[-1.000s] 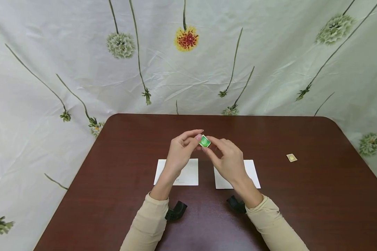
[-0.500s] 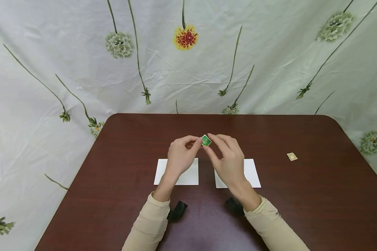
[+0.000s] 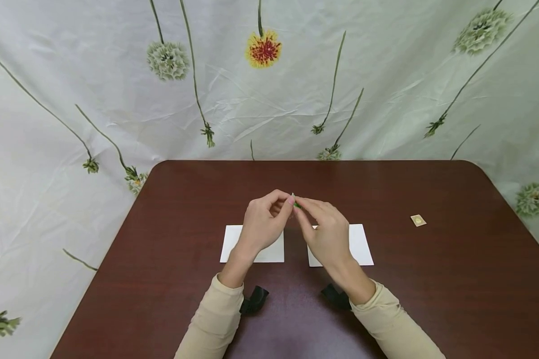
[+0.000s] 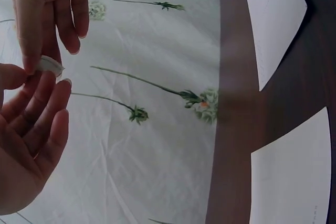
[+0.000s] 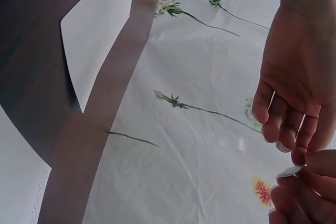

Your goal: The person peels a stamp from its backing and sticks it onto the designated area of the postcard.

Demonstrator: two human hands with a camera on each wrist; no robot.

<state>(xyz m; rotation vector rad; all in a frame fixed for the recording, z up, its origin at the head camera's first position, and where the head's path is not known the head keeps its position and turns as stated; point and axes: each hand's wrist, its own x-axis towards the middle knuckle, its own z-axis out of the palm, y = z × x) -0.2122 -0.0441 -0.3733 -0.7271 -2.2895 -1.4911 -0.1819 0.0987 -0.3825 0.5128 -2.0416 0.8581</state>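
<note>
Above the table, both hands meet at a small green stamp (image 3: 298, 205) with a white border. My left hand (image 3: 261, 222) pinches it between thumb and fingers from the left. Thumb and index finger of my right hand (image 3: 329, 230) hold it from the right. Only slivers of its green face and a white tip show in the head view; the fingers hide the rest. In the left wrist view the stamp's pale back (image 4: 51, 66) looks curved. The right wrist view catches the stamp (image 5: 290, 171) almost edge-on, at the fingertips.
Two white paper rectangles lie beneath the hands, one on the left (image 3: 271, 251) and one on the right (image 3: 361, 244). A small cream square (image 3: 418, 220) lies farther right on the dark red-brown table (image 3: 431, 299). Flower-patterned cloth (image 3: 296, 89) hangs behind the far edge.
The stamp's green face, shown almost whole before, has turned and bent until little of it shows. The fingers of both hands have drawn closer together around it.
</note>
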